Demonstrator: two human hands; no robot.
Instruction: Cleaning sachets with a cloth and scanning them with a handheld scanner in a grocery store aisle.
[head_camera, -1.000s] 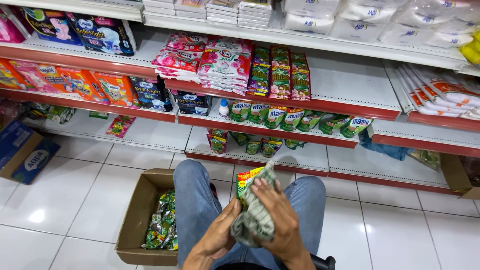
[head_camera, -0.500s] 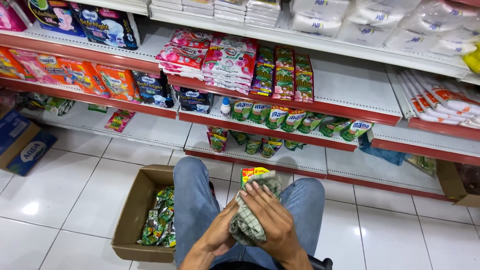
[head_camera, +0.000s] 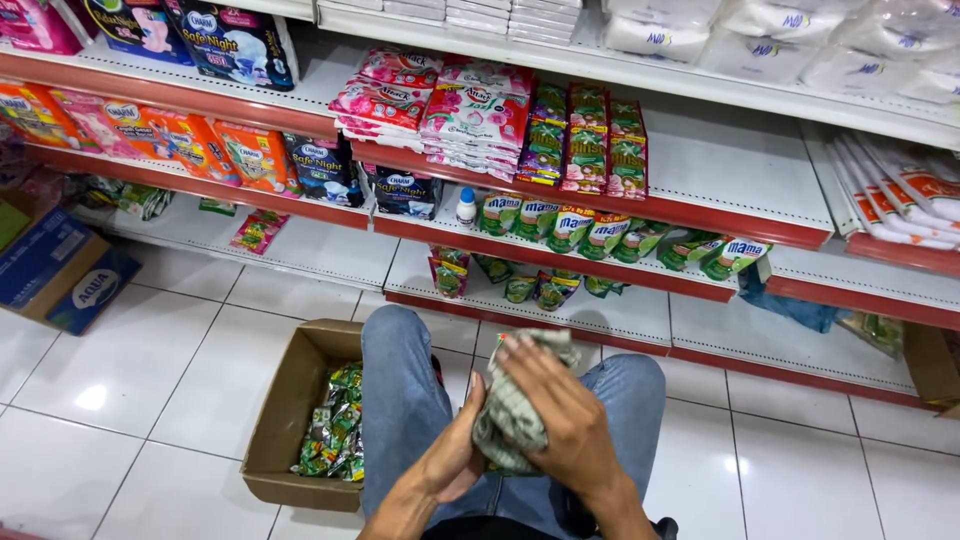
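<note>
Head view — both hands now fold sachet bundle lower.

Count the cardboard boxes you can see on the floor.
3. One open box of green sachets sits left of the person's knees, a blue-printed box lies at far left, and a brown box shows partly at the right edge. Others may lie out of view.

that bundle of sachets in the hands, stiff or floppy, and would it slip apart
The bundle of sachets is probably floppy: it curves between the left hand and right hand. Likely light, being thin packets. The glossy film, like that in the cardboard box, may let pieces slide.
</note>
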